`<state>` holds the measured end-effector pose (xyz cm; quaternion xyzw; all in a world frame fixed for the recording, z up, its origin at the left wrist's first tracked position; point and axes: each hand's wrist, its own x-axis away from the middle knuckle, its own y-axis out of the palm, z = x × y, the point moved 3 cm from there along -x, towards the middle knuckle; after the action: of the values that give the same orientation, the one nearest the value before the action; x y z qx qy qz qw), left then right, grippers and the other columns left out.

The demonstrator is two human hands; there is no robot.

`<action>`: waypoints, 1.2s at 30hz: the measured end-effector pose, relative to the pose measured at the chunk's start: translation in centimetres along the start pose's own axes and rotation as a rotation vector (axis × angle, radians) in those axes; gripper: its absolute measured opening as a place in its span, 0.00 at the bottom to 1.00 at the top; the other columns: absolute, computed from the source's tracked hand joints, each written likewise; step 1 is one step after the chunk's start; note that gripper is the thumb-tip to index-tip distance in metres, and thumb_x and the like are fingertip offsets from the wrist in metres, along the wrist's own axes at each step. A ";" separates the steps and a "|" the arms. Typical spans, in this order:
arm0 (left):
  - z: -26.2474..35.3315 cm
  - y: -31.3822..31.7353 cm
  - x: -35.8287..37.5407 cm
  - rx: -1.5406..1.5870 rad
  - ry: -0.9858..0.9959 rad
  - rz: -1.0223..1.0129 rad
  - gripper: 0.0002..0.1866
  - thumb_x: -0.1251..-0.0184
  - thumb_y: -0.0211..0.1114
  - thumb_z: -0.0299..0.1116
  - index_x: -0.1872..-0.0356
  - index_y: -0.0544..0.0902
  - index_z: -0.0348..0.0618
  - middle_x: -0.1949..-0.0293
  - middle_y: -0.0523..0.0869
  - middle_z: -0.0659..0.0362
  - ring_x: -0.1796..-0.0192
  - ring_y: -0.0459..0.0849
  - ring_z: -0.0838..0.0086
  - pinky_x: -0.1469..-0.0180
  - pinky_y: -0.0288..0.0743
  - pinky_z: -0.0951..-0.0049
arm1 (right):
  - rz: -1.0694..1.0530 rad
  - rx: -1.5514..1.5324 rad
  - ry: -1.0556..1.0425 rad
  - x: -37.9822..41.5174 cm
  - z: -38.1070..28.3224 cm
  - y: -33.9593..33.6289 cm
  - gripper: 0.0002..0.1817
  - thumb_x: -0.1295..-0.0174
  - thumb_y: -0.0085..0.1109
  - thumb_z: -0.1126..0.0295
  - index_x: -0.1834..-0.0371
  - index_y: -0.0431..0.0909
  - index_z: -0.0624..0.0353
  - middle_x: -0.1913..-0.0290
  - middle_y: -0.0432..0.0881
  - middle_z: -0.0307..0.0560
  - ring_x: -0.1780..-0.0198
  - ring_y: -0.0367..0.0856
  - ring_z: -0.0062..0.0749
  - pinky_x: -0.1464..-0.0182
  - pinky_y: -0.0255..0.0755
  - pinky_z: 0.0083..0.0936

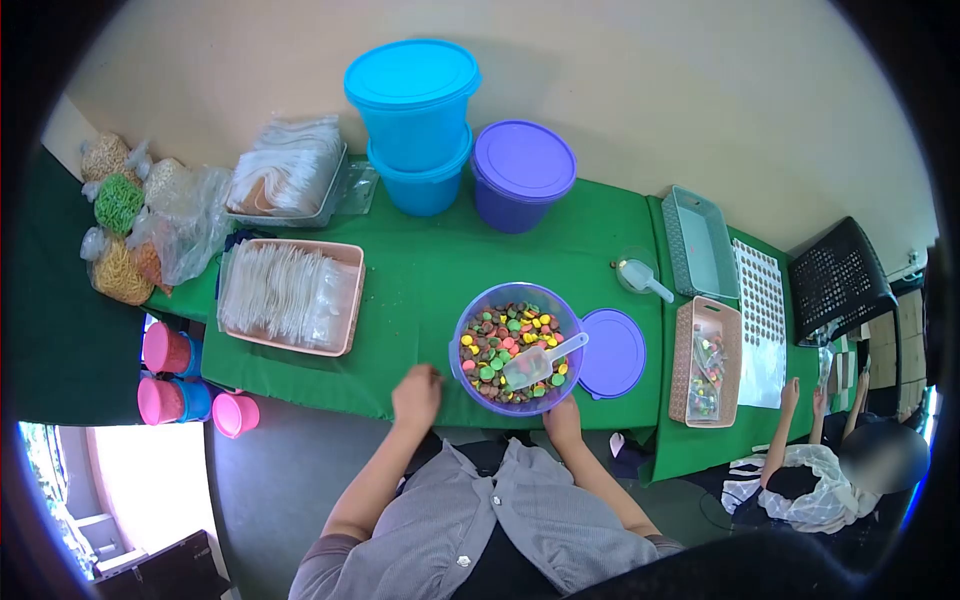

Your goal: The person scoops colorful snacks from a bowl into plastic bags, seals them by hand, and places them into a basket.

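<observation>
A purple tub (520,405) stands without its lid at the table's front edge, filled with round candies (490,345) in brown, yellow, green and pink. On the candies lies a clear plastic scoop (535,366), its handle pointing right. My left hand (417,395) is curled closed just left of the tub, apart from it, over the table edge; its fingers hide whatever may be inside. Against the tub's lower right side is my right hand (563,418), with its fingers hidden. The purple lid (611,352) lies flat right of the tub.
Pink (355,300) and grey (325,215) trays of clear bags are at left, near bagged snacks (120,205). Blue tubs (415,130) and a closed purple tub (523,175) stand behind. Right are a small scoop (640,278), baskets (733,410) and another person (820,490).
</observation>
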<state>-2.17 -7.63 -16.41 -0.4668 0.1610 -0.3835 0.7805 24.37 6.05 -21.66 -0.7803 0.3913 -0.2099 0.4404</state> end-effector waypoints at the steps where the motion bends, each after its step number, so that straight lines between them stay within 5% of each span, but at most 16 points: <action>1: 0.4 -3.0 -0.5 0.079 -0.036 0.090 0.08 0.40 0.65 0.31 0.62 0.81 0.41 0.64 0.83 0.52 0.60 0.84 0.56 0.61 0.77 0.61 | -0.011 -0.010 0.005 0.0 0.2 0.0 0.12 0.47 0.60 0.77 0.58 0.78 0.65 0.61 0.80 0.61 0.57 0.77 0.59 0.54 0.73 0.47; 3: 2.8 -8.3 -1.2 0.157 -0.066 0.179 0.07 0.40 0.66 0.32 0.63 0.81 0.41 0.64 0.83 0.53 0.60 0.84 0.58 0.61 0.77 0.62 | -0.017 -0.023 0.012 0.1 0.5 0.1 0.13 0.48 0.61 0.77 0.58 0.78 0.65 0.62 0.80 0.62 0.57 0.77 0.60 0.55 0.73 0.48; 5: 5.7 -12.2 -1.2 0.334 0.109 0.410 0.09 0.42 0.69 0.32 0.62 0.82 0.42 0.65 0.83 0.54 0.62 0.84 0.59 0.60 0.76 0.62 | 0.083 -0.074 -0.019 0.0 0.6 0.0 0.16 0.48 0.61 0.79 0.54 0.76 0.66 0.66 0.79 0.59 0.60 0.80 0.50 0.57 0.75 0.39; 6: 7.0 -12.9 -1.1 0.342 0.117 0.408 0.09 0.42 0.69 0.32 0.62 0.82 0.42 0.65 0.83 0.54 0.62 0.84 0.59 0.60 0.76 0.62 | 0.091 -0.067 -0.016 -0.1 0.3 -0.3 0.16 0.48 0.61 0.79 0.54 0.76 0.66 0.66 0.79 0.59 0.60 0.80 0.50 0.57 0.75 0.39; 8: 10.3 -12.7 -1.1 0.308 0.316 0.339 0.11 0.43 0.70 0.32 0.61 0.82 0.42 0.60 0.82 0.55 0.58 0.83 0.60 0.56 0.76 0.62 | 0.196 -0.447 0.190 -1.5 -0.2 -2.3 0.19 0.47 0.61 0.83 0.50 0.75 0.65 0.68 0.78 0.50 0.65 0.79 0.31 0.60 0.74 0.25; 11: 12.5 -9.6 -1.8 0.174 0.488 0.188 0.14 0.43 0.71 0.34 0.57 0.82 0.43 0.52 0.80 0.53 0.49 0.81 0.58 0.49 0.75 0.60 | 0.284 -0.804 0.445 -4.4 3.5 -3.4 0.20 0.45 0.60 0.84 0.47 0.74 0.64 0.66 0.77 0.41 0.66 0.74 0.18 0.61 0.70 0.15; 12: 12.5 -8.3 -2.0 0.185 0.487 0.118 0.15 0.41 0.68 0.35 0.54 0.82 0.43 0.45 0.77 0.52 0.41 0.76 0.55 0.40 0.71 0.56 | 0.290 -0.812 0.439 -5.5 3.3 -4.7 0.20 0.45 0.60 0.84 0.47 0.74 0.64 0.66 0.77 0.41 0.66 0.74 0.18 0.61 0.70 0.15; 14: 12.7 -7.3 -2.2 0.183 0.500 0.143 0.14 0.38 0.66 0.35 0.53 0.81 0.43 0.43 0.77 0.51 0.39 0.75 0.54 0.38 0.68 0.55 | 0.483 -1.053 0.277 -6.5 0.5 -10.0 0.21 0.41 0.58 0.81 0.43 0.73 0.65 0.65 0.79 0.41 0.62 0.76 0.19 0.57 0.70 0.17; 18: 11.4 -8.7 -2.7 0.125 0.519 0.266 0.15 0.32 0.58 0.31 0.46 0.77 0.43 0.41 0.76 0.49 0.36 0.72 0.53 0.34 0.64 0.52 | 0.412 -1.089 0.108 -7.0 -6.3 -13.8 0.18 0.32 0.55 0.73 0.39 0.72 0.63 0.61 0.80 0.42 0.59 0.76 0.22 0.54 0.70 0.20; 23: 3.2 -11.5 -5.9 0.295 0.257 0.471 0.18 0.35 0.53 0.24 0.43 0.72 0.36 0.41 0.74 0.43 0.39 0.73 0.48 0.36 0.66 0.54 | 0.339 -0.889 -0.009 -6.9 -11.1 -10.8 0.20 0.28 0.49 0.65 0.37 0.71 0.63 0.51 0.80 0.50 0.50 0.77 0.32 0.47 0.70 0.28; 26: -5.0 -10.8 -8.3 -0.087 0.083 0.657 0.22 0.40 0.55 0.22 0.42 0.70 0.33 0.40 0.73 0.43 0.41 0.73 0.47 0.37 0.66 0.55 | 0.239 -0.769 -0.067 -6.4 -12.7 -9.5 0.20 0.28 0.49 0.63 0.39 0.72 0.63 0.52 0.80 0.51 0.49 0.77 0.35 0.46 0.69 0.31; 28: -9.3 -10.3 -8.7 -0.016 -0.228 0.491 0.26 0.42 0.61 0.24 0.39 0.70 0.37 0.40 0.72 0.44 0.41 0.73 0.48 0.37 0.66 0.55 | 0.145 -0.602 -0.108 -6.2 -13.5 -9.5 0.16 0.29 0.49 0.66 0.43 0.74 0.62 0.49 0.79 0.51 0.48 0.77 0.34 0.44 0.68 0.29; 33: -12.0 -11.9 -8.5 -0.199 -0.341 0.612 0.29 0.47 0.68 0.28 0.40 0.73 0.46 0.45 0.77 0.48 0.44 0.75 0.54 0.41 0.67 0.56 | 0.119 -0.422 -0.244 -6.7 -14.9 -9.7 0.12 0.33 0.52 0.69 0.50 0.79 0.59 0.55 0.81 0.50 0.50 0.77 0.42 0.42 0.65 0.33; 36: -13.2 -12.2 -8.7 -0.154 -0.443 0.492 0.21 0.46 0.68 0.30 0.48 0.81 0.47 0.53 0.83 0.52 0.48 0.78 0.58 0.44 0.68 0.58 | 0.133 -0.402 -0.294 -6.7 -14.7 -9.5 0.12 0.34 0.53 0.70 0.51 0.79 0.60 0.57 0.79 0.50 0.54 0.75 0.43 0.48 0.67 0.34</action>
<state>-21.40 -12.37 -13.70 -0.5437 0.1239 -0.0594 0.8280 14.48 6.62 -5.79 -0.8469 0.4073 0.0173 0.3415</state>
